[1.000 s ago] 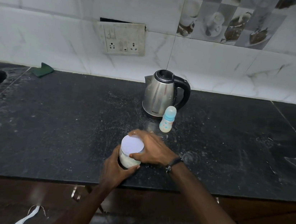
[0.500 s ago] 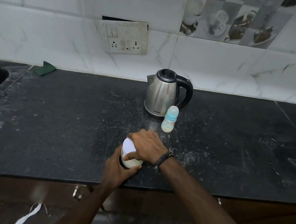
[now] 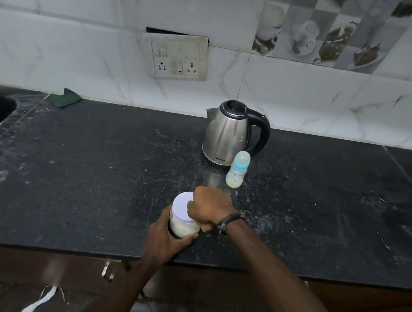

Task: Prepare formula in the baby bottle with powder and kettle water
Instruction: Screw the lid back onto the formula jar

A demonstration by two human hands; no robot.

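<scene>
**Two hands on a powder jar at the front of a dark kitchen surface**

A black, dust-speckled surface fills the middle of the frame. Low and just left of centre, near its front edge, stands a clear jar of white powder with a pale lid. The left hand comes up from the bottom of the frame, its fingers grasping the jar's body from below and the left. The right hand covers the right side of the lid, fingers clenched around its rim; a dark band circles that wrist. Whether the lid is loosened or tight cannot be told from this angle.

Above the hands, right of centre, a capped baby bottle with a blue collar stands upright, just in front of a steel kettle with a black handle. On the white tiled wall above sits a socket plate. A green cloth lies at the surface's back edge, left of frame.
</scene>
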